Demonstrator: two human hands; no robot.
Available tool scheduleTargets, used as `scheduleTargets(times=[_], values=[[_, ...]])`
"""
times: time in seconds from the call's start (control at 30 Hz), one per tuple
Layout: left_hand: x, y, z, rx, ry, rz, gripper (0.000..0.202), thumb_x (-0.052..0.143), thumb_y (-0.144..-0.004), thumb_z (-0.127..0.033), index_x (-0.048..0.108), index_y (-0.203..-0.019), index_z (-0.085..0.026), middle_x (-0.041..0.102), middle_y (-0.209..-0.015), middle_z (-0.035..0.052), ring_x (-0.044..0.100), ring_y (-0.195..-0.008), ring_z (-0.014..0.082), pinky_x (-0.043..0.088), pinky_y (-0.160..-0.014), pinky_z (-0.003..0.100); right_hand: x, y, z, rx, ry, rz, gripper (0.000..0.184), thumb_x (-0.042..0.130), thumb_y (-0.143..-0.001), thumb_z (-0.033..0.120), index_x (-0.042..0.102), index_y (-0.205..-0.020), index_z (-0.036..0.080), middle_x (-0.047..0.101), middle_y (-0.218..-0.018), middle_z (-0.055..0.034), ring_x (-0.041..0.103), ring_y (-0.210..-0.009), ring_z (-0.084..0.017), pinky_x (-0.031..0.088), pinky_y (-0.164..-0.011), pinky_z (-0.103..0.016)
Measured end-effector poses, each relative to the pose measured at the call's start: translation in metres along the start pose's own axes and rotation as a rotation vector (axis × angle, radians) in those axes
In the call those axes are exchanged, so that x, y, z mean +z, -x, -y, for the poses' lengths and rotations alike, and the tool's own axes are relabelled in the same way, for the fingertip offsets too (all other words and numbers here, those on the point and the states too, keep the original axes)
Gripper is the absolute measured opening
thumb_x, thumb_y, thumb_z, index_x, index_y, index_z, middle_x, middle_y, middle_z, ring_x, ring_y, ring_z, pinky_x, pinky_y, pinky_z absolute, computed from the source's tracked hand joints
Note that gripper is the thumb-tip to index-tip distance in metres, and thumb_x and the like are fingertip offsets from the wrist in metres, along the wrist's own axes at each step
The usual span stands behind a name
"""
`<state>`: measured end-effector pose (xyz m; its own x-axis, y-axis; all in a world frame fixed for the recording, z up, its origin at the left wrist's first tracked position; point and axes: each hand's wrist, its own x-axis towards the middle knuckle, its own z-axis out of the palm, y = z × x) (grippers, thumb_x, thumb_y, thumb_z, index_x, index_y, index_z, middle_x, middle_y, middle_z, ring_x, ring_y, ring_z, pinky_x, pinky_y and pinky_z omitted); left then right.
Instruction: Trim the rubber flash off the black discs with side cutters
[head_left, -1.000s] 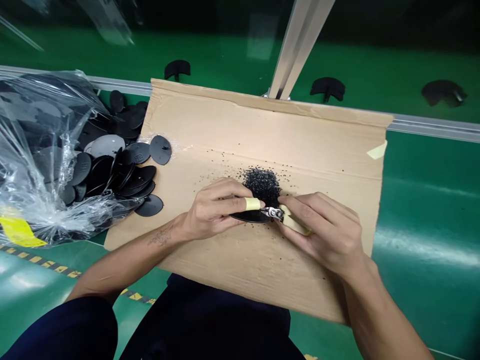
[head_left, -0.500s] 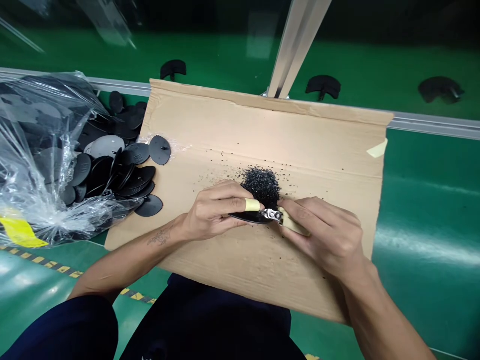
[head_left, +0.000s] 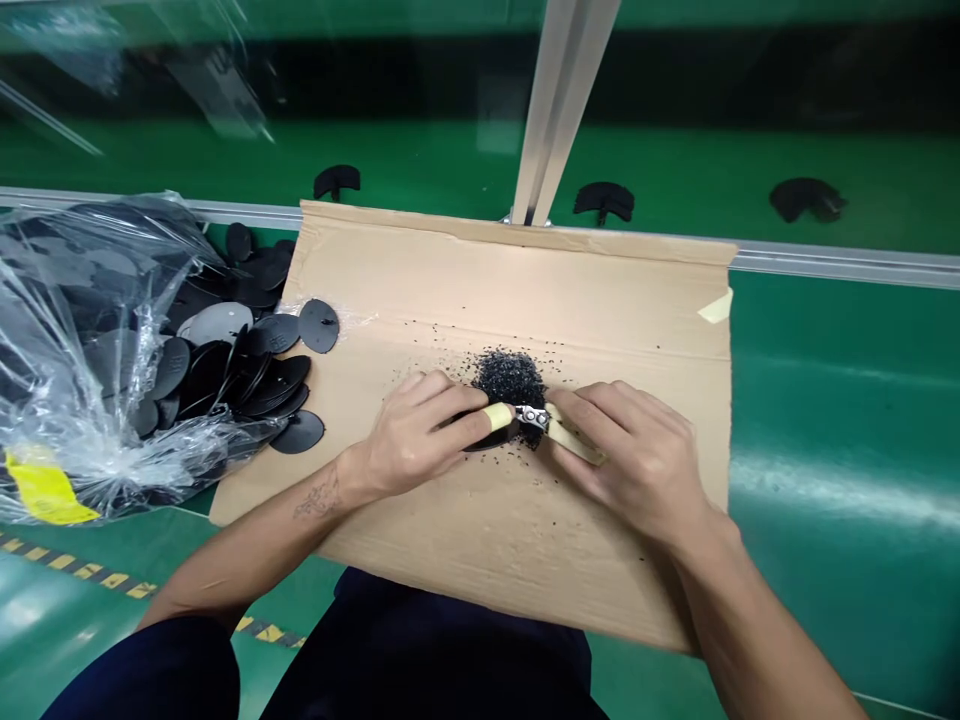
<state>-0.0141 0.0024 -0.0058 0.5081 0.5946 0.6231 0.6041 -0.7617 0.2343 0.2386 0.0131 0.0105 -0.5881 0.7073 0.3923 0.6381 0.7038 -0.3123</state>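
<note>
My left hand (head_left: 420, 430) grips a black plastic disc (head_left: 495, 440), mostly hidden under the fingers; yellow tape wraps the thumb. In my right hand (head_left: 637, 450) is a pair of nippers (head_left: 534, 416) with pale handles, closed in the fist. Their metal jaws point left and meet the disc's edge by the left thumb. Just beyond the jaws lies a heap of small black clippings (head_left: 510, 375), with loose bits scattered round it on the cardboard sheet (head_left: 480, 540).
On the left, many black discs (head_left: 277, 380) spill from a clear plastic bag (head_left: 97, 370) with a yellow label (head_left: 49, 490). A metal frame post (head_left: 562, 110) rises behind the cardboard. Dark curved pieces (head_left: 604, 200) show beyond the frame rail.
The view has shifted, so the scene sits lower and the right side further left. The disc has turned or tilted in my left hand, showing less of its edge. The nippers stay at it.
</note>
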Motion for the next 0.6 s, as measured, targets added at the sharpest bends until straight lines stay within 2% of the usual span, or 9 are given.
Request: scheduleTargets(times=[0.13, 0.23, 0.37, 0.47, 0.53, 0.6], values=[[0.002, -0.002, -0.002, -0.088, 0.227, -0.144, 0.015, 0.071, -0.094, -0.024, 0.065, -0.106, -0.016, 0.073, -0.090, 0.0057, 0.069, -0.083, 0.0144, 0.059, -0.072, 0.026, 0.003, -0.003, 0.004, 0.073, -0.336, -0.074, 0.020, 0.067, -0.094, 0.023, 0.064, -0.113, 0.018, 0.072, -0.104, -0.0111, 0.069, -0.092, -0.022, 0.057, -0.072, -0.034], [0.003, -0.002, -0.007, -0.152, 0.416, -0.211, 0.018, 0.075, -0.092, -0.025, 0.063, -0.102, -0.016, 0.074, -0.089, 0.0046, 0.072, -0.084, 0.0139, 0.063, -0.073, 0.024, 0.008, -0.004, 0.009, 0.013, -0.453, -0.110, 0.017, 0.068, -0.093, 0.021, 0.062, -0.109, 0.020, 0.072, -0.102, -0.0097, 0.070, -0.091, -0.021, 0.057, -0.072, -0.034], [0.003, 0.000, -0.010, -0.115, 0.433, -0.142, 0.008, 0.066, -0.095, -0.014, 0.063, -0.103, -0.015, 0.074, -0.097, 0.0083, 0.073, -0.088, 0.0137, 0.063, -0.075, 0.022, 0.010, 0.001, 0.012, -0.097, -0.273, -0.170, 0.012, 0.061, -0.095, 0.013, 0.062, -0.105, 0.018, 0.073, -0.088, -0.0062, 0.064, -0.074, -0.017, 0.048, -0.064, -0.032], [0.005, 0.002, -0.009, -0.075, 0.247, -0.041, 0.021, 0.056, -0.095, -0.005, 0.064, -0.113, -0.014, 0.073, -0.102, 0.0107, 0.072, -0.094, 0.0166, 0.064, -0.080, 0.027, 0.007, 0.003, 0.016, -0.167, -0.096, -0.206, 0.018, 0.057, -0.094, 0.005, 0.063, -0.103, 0.018, 0.073, -0.082, -0.0044, 0.059, -0.068, -0.016, 0.039, -0.059, -0.032], [0.007, 0.003, -0.007, -0.075, 0.128, 0.014, 0.027, 0.052, -0.095, -0.002, 0.065, -0.115, -0.014, 0.072, -0.104, 0.0109, 0.070, -0.094, 0.0177, 0.063, -0.079, 0.030, 0.005, 0.004, 0.019, -0.198, -0.121, -0.188, 0.017, 0.057, -0.094, 0.005, 0.064, -0.104, 0.017, 0.074, -0.086, -0.0057, 0.059, -0.069, -0.016, 0.039, -0.059, -0.032], [0.009, 0.003, -0.006, -0.105, 0.107, 0.032, 0.030, 0.050, -0.094, -0.001, 0.066, -0.115, -0.015, 0.071, -0.105, 0.0102, 0.069, -0.095, 0.0181, 0.062, -0.079, 0.031, 0.003, 0.003, 0.019, -0.191, -0.281, -0.170, 0.015, 0.060, -0.094, 0.012, 0.065, -0.108, 0.017, 0.074, -0.092, -0.0080, 0.063, -0.073, -0.017, 0.045, -0.062, -0.033]])
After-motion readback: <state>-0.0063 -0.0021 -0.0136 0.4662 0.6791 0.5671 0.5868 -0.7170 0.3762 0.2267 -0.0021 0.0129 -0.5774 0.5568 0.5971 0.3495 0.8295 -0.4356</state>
